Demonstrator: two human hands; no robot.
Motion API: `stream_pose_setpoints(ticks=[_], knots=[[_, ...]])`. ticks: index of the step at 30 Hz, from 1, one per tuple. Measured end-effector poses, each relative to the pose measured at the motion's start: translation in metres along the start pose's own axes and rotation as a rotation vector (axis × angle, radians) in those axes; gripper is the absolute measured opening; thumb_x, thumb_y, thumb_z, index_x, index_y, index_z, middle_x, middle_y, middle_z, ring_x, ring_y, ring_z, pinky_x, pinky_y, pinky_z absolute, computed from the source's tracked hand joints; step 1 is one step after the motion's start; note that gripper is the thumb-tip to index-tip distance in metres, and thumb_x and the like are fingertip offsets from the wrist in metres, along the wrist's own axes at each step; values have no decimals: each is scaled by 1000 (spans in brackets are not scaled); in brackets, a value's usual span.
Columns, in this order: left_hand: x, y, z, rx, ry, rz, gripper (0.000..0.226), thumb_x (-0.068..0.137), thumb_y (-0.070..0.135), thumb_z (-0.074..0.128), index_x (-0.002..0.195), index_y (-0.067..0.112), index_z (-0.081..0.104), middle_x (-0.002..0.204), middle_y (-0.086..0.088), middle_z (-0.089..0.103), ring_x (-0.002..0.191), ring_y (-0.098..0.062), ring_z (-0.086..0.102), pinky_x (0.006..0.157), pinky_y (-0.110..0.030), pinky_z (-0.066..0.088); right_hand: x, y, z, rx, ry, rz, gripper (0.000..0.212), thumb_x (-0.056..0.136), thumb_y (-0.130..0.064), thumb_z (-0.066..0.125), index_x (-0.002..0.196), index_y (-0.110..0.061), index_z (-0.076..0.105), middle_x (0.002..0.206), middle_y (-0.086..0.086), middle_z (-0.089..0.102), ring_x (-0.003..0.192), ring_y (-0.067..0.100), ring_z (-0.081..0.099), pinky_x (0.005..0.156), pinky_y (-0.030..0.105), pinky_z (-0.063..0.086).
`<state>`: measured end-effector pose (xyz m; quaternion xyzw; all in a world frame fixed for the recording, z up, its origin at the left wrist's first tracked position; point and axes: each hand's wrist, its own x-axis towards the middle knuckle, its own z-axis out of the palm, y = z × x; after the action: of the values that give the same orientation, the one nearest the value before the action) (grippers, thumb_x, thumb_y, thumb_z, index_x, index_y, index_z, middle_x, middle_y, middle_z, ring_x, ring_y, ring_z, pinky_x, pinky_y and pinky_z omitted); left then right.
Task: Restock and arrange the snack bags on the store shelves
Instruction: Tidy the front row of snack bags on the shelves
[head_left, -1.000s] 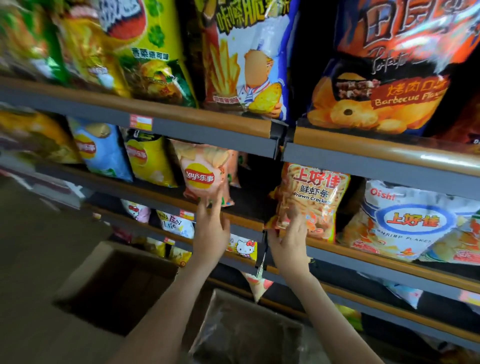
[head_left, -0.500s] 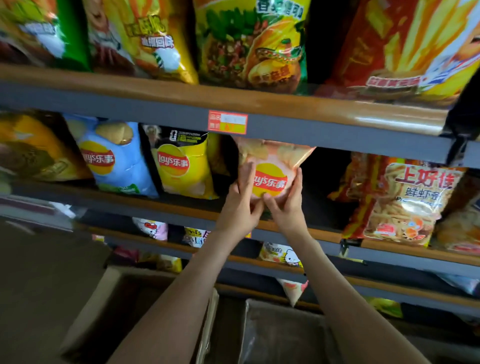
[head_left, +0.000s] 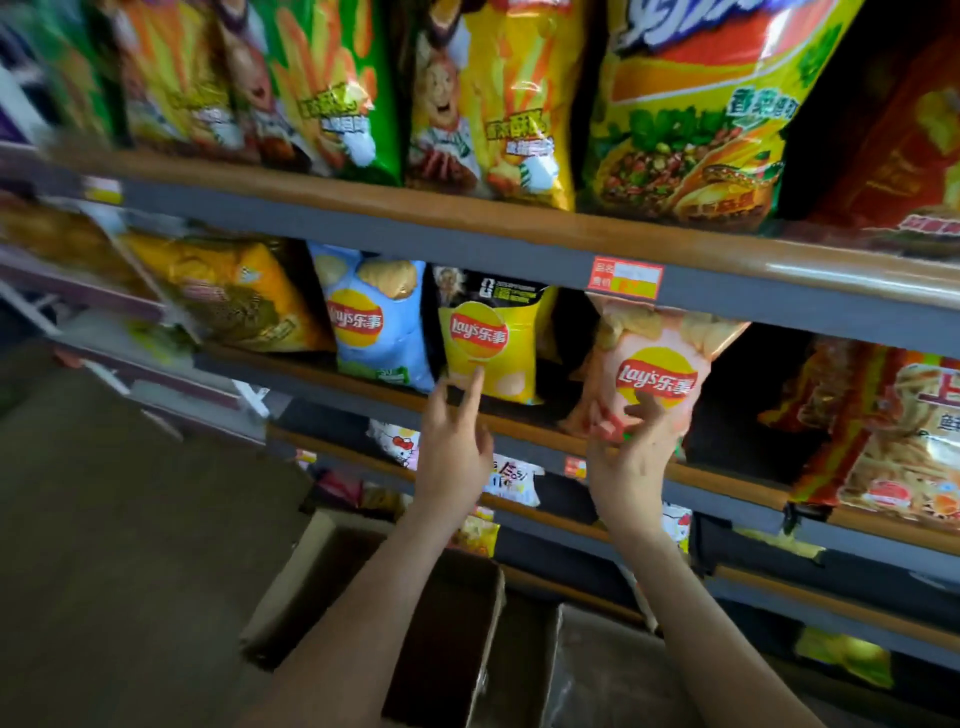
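Shelf unit (head_left: 467, 228): Grey tiers with wooden lips ran above, level with and below the fingers. Every visible tier carried stock.
Large snack bags (head_left: 691, 130): Stood upright in a tight row on the upper tier, well above both hands. This tier was judged finished.
Cardboard boxes (head_left: 447, 613): Sat on the floor below the wrists, flaps open. The interiors were too dark to read, so the remaining stock could not be gauged.
Prawn cracker bags (head_left: 909, 441): Stood to the right of the right fingers, separated from them by a dark gap.
Pink Lay's bag (head_left: 654, 374): The item in hand. It sat on the middle tier with its top tilted under the upper rail and its lower end within the right fingers. It was judged placed but not yet squared.
Yellow Lay's bag (head_left: 488, 343): Stood upright directly above the left fingertips, with the blue Lay's bag (head_left: 369, 322) to their left.
Right hand (head_left: 631, 467): Fingers were curled round the pink bag's lower edge, grasping it.
Left hand (head_left: 454, 447): Fingers were straight and spread, holding nothing. The forefinger tip met or nearly met the yellow bag's bottom edge, but contact could not be confirmed.
Price tag (head_left: 625, 277): Fixed to the upper rail, just above the right fingers.
Progress: Judged late for this tier. Remaining work was to upright the pink bag, close the gaps on both its sides and face the yellow bag.
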<state>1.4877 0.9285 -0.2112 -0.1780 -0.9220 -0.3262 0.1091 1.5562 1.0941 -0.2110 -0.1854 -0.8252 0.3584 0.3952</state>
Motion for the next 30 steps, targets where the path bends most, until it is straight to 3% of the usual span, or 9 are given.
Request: stream_pose_setpoints(ticks=[2,5,11,14,18,20,23,26,30], knots=[[10,-22,-14,20,72,-55,72,91,11,57,151,28,20,146,-21,27,129,-37,38,96,-44,47,-3,-17,23,66,-197,-38,58,81,-11,63,131,-10,32,115,25,49,104,36,45,85,50,42],[32,-50,-19,-22,30,8,63,94,13,54,150,23,26,137,-17,37,116,-33,50,82,-33,47,4,-25,64,160,-367,138,82,82,-15,72,146,-8,21,142,17,37,130,33,36,105,41,34],[82,-72,14,-272,-144,113,81,94,15,54,147,40,-2,147,-24,25,136,-36,28,103,-37,34,41,-27,138,332,-410,357,97,79,-30,74,149,-20,8,141,2,40,129,16,44,107,41,41],[97,-77,18,-361,-200,121,87,92,9,54,150,38,-4,125,-14,43,109,-25,52,89,-30,44,43,-28,150,232,-371,386,83,89,-32,65,150,-21,10,132,-1,48,119,14,49,98,35,45],[94,-89,-4,-280,-317,213,84,93,12,51,150,42,-3,117,-7,47,93,-17,53,76,-30,50,34,-34,144,129,-292,467,87,83,-55,63,150,-25,16,133,4,52,118,25,52,92,39,46],[87,-100,-28,-229,-219,328,71,94,12,49,153,28,13,121,-6,48,99,-18,51,76,-30,51,27,-44,144,-29,-190,417,98,74,-63,59,151,-18,15,142,11,44,128,35,41,103,49,36],[77,-133,-63,-216,172,411,48,93,11,48,140,16,39,126,-5,43,112,-21,50,90,-30,50,9,-79,156,-168,87,136,84,78,-44,59,145,-8,22,140,22,38,124,38,34,102,48,25],[78,-180,-88,-138,535,216,50,91,20,57,138,19,38,134,-9,30,123,-35,43,99,-41,46,-15,-120,194,-172,49,-134,69,84,-36,58,138,-9,26,134,25,41,122,37,38,100,46,29],[106,-231,-109,0,435,-190,95,77,52,69,148,27,12,153,-22,2,140,-49,9,106,-67,26,-22,-160,250,-186,-122,28,100,74,-58,68,149,-23,12,152,23,23,140,42,21,110,52,22]])
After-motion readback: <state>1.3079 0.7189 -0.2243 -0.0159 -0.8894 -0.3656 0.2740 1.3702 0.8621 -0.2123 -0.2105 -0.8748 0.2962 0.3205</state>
